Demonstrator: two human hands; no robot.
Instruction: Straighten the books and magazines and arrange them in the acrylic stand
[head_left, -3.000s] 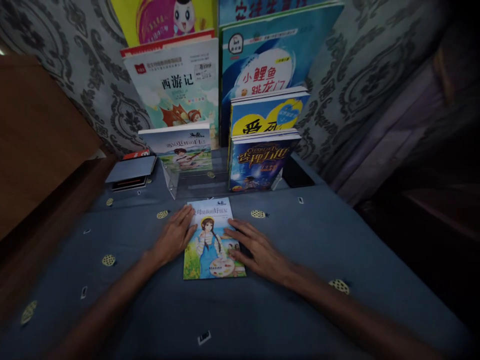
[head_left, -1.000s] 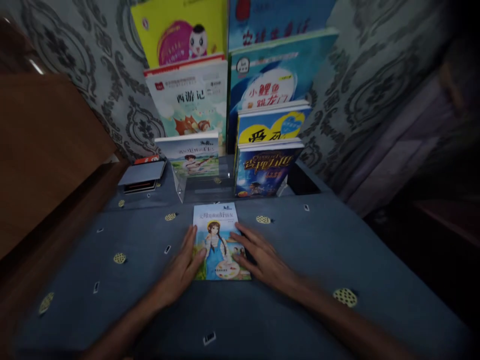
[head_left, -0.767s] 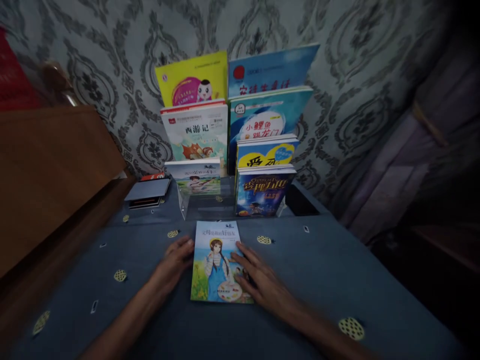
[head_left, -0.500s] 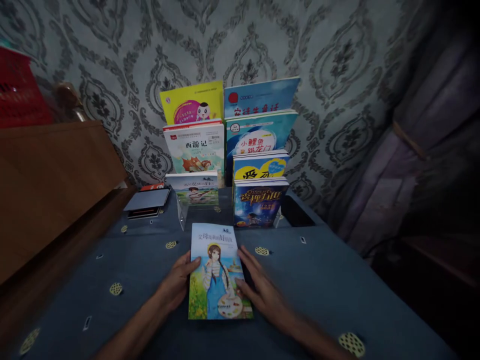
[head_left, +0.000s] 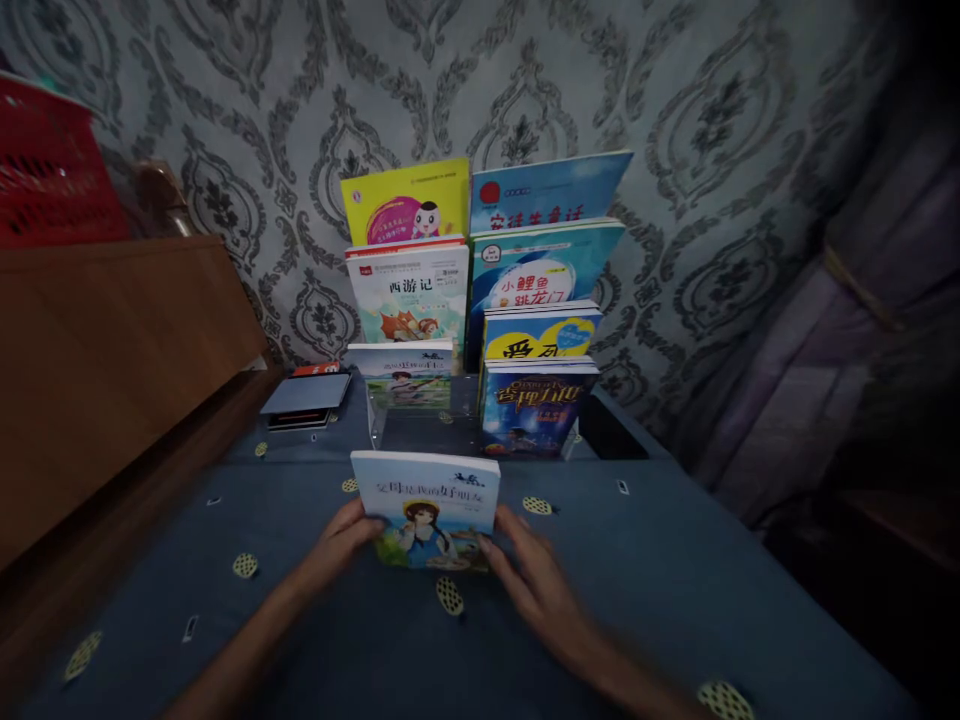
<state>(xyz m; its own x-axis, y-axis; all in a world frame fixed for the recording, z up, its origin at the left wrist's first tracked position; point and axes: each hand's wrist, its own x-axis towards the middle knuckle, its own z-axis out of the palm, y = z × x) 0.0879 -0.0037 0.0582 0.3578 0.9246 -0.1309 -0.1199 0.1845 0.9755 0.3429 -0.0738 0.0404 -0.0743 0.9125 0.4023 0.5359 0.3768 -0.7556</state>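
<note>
Between my two hands is a paperback book (head_left: 431,515), its cover showing a figure in a yellow hat and blue overalls. It is tilted up, top edge towards me, above the cloth. My left hand (head_left: 349,535) grips its left edge, thumb on the cover. On the right edge, my right hand (head_left: 529,560) is closed in the same way. Just beyond stands a clear stepped book rack (head_left: 376,425). A book with a landscape cover (head_left: 409,385) is in its front left part, and a dark blue book (head_left: 529,410) is at the front right.
Behind these stand a white book (head_left: 409,300), a yellow book (head_left: 405,195), a teal book (head_left: 540,265) and a blue book (head_left: 551,185). Flat books (head_left: 307,395) lie at the left. A wooden panel (head_left: 112,370) borders the left side; a tied curtain (head_left: 847,310) hangs right.
The held book has tipped from lying nearly flat to standing more upright, its cover looking shorter. Both hands have kept hold of it. The camera view has shifted slightly.
</note>
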